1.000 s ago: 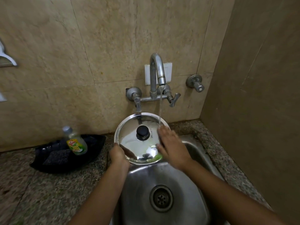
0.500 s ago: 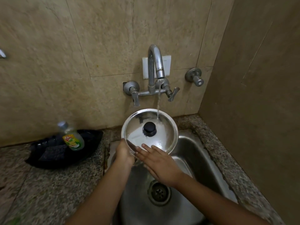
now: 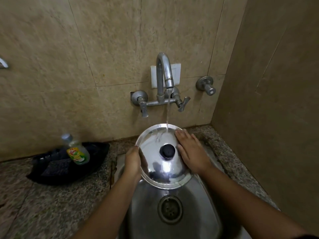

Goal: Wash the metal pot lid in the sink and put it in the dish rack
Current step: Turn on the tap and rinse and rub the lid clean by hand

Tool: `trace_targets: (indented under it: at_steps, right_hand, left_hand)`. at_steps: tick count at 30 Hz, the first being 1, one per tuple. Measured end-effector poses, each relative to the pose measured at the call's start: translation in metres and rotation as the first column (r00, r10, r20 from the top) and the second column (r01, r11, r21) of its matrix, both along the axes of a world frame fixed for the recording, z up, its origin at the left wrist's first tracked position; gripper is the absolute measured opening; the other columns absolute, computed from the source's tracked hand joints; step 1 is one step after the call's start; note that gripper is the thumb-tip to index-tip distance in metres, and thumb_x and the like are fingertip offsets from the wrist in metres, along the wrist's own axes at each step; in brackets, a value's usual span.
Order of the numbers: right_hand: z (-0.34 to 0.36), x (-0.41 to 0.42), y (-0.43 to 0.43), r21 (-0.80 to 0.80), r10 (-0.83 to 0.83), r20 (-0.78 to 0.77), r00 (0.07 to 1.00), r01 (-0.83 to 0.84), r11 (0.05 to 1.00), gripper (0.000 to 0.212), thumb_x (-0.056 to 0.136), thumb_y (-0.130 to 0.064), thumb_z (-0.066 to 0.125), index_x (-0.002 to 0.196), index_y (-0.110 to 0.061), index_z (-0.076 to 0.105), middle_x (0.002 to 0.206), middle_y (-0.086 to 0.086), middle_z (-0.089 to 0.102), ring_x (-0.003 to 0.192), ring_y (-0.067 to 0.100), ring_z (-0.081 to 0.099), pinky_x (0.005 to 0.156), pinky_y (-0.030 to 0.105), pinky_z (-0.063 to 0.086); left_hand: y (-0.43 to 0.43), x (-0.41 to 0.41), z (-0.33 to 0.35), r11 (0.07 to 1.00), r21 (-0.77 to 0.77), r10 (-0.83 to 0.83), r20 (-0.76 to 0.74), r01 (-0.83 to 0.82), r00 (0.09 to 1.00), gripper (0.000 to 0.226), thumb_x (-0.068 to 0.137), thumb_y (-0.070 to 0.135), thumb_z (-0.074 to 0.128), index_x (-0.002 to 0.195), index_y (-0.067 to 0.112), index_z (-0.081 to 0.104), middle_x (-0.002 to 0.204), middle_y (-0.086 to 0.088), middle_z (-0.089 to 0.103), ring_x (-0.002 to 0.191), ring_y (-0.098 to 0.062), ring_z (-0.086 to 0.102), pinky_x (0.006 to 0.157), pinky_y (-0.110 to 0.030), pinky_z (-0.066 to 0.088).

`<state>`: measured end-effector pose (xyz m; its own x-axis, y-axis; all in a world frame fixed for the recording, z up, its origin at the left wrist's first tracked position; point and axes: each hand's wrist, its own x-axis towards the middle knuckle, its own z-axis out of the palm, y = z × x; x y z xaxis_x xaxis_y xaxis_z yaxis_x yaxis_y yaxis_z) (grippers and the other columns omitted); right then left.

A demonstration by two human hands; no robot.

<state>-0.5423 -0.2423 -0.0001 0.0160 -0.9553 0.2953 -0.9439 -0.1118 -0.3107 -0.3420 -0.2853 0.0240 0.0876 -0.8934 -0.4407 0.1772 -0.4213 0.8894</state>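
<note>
Glossy metal lid with matt black knob; brushed steel sink; speckled granite counter.

Pot lid shiny silver, mirror-like, with a black knob at centre. Sink dull steel grey, drain darker grey with brownish grime. Tap grey chrome against a white wall plate. Wall tiles beige, mottled marble pattern; right wall browner. Countertop speckled granite, grey-brown with black flecks. Black tray on it holds a clear bottle of green liquid (label yellow-green with red lettering, cap grey).
</note>
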Motion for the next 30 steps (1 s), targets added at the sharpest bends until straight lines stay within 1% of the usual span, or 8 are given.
trace_targets:
  at_steps: [6,11,17,20,22,24,27,30]
  right_hand:
    - [0.02,-0.005,-0.038,0.084,0.296,-0.094,0.951,-0.288,0.954,0.045,0.1,-0.04,0.03,0.145,-0.042,0.023,0.157,-0.017,0.019,0.147,0.009,0.006,0.115,0.034,0.008]
    - [0.021,-0.012,-0.041,-0.034,0.025,0.126,0.992,-0.021,0.999,0.035,0.094,-0.04,0.045,0.128,-0.037,0.055,0.146,-0.009,0.045,0.142,0.016,0.03,0.112,0.046,0.025]
    - [0.052,0.048,-0.061,-0.146,0.376,0.208,0.903,-0.352,0.925,0.016,0.081,-0.03,0.07,0.095,-0.024,0.073,0.133,-0.01,0.059,0.132,0.012,0.042,0.106,0.032,0.025]
    - [0.044,0.023,-0.067,-0.22,0.134,0.424,0.896,-0.042,0.975,0.015,0.077,-0.029,0.073,0.091,-0.024,0.073,0.112,-0.004,0.069,0.114,0.018,0.055,0.098,0.034,0.041]
    - [0.039,0.005,-0.068,-0.177,-0.038,0.597,0.801,0.178,0.968,0.012,0.072,-0.038,0.075,0.079,-0.029,0.072,0.092,-0.008,0.071,0.097,0.016,0.063,0.089,0.035,0.048]
    - [0.042,0.005,-0.072,-0.091,-0.103,0.676,0.73,0.221,0.971,0.014,0.068,-0.044,0.077,0.071,-0.033,0.068,0.08,-0.009,0.071,0.084,0.012,0.066,0.08,0.039,0.053]
    - [0.06,0.026,-0.075,-0.132,0.015,0.548,0.837,0.069,0.989,0.018,0.069,-0.038,0.078,0.081,-0.027,0.071,0.087,-0.001,0.07,0.09,0.017,0.06,0.082,0.04,0.049]
    - [0.07,0.046,-0.071,-0.081,0.14,0.27,0.953,-0.122,0.989,0.027,0.076,-0.043,0.072,0.1,-0.03,0.071,0.1,-0.002,0.067,0.101,0.014,0.048,0.087,0.034,0.034]
  left_hand:
    - [0.001,0.005,0.0,0.987,-0.15,-0.047,0.07,0.057,0.996,0.025,0.098,0.017,0.041,0.101,0.008,0.063,0.09,-0.007,0.064,0.089,-0.023,0.057,0.079,-0.031,0.043]
    - [0.001,0.008,0.005,0.982,-0.175,-0.052,0.077,0.065,0.996,0.027,0.098,0.016,0.039,0.088,0.012,0.063,0.086,-0.008,0.064,0.08,-0.02,0.058,0.068,-0.028,0.046]
    - [0.007,-0.017,0.011,0.951,-0.246,-0.158,0.126,0.185,0.979,0.025,0.096,0.013,0.043,0.082,0.014,0.064,0.081,-0.007,0.064,0.074,-0.019,0.057,0.068,-0.03,0.045]
    - [0.008,-0.006,0.011,0.972,-0.212,-0.099,0.009,0.099,0.995,0.024,0.097,0.013,0.043,0.084,0.01,0.063,0.074,-0.006,0.063,0.07,-0.019,0.056,0.063,-0.028,0.044]
    - [0.01,0.002,0.011,0.98,-0.194,-0.063,-0.1,0.042,0.993,0.023,0.098,0.015,0.043,0.085,0.01,0.062,0.078,-0.008,0.063,0.072,-0.019,0.057,0.066,-0.028,0.046]
    - [0.012,0.004,0.012,0.983,-0.179,-0.068,-0.168,0.037,0.983,0.022,0.098,0.015,0.043,0.085,0.011,0.06,0.078,-0.008,0.061,0.075,-0.022,0.057,0.064,-0.026,0.048]
    - [0.016,-0.001,0.017,0.985,-0.15,-0.117,-0.245,0.082,0.962,0.018,0.097,0.015,0.043,0.095,0.009,0.06,0.082,-0.008,0.061,0.074,-0.02,0.058,0.047,-0.016,0.049]
    - [0.019,-0.002,0.02,0.984,-0.163,-0.111,-0.219,0.076,0.969,0.017,0.096,0.012,0.045,0.094,0.007,0.061,0.083,-0.008,0.063,0.072,-0.018,0.059,0.05,-0.018,0.049]
